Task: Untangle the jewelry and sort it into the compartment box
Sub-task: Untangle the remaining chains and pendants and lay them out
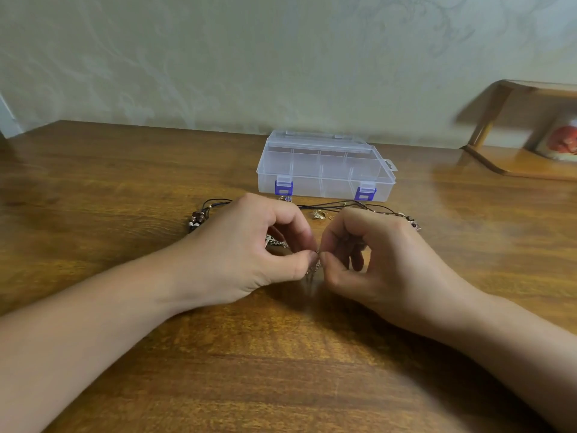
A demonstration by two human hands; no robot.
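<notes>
Both hands meet over the middle of the wooden tabletop [125, 189], and each has a narrow grip: the left hand [246, 248] and the right hand [384, 257] pinch, between thumb and forefinger, the same thin silver chain [313, 268], which hangs down a little between the fingertips. Behind the hands lies the rest of the jewelry: a black cord necklace [331, 207] stretched across, its dark beads [197, 218] at the left, and a small gold ring [319, 214] near the cord. The compartment box [324, 167] stands closed just behind them, both blue latches [283, 187] down, and I see nothing inside it. The main risk, I think, is pulling the two pinches apart too strongly; this would tighten the knot or break a fine link. The chain could also slip from the fingers and fall back among the cords. A wrist moving forward may push the ring away. Also, the box must be opened before any sorting.
</notes>
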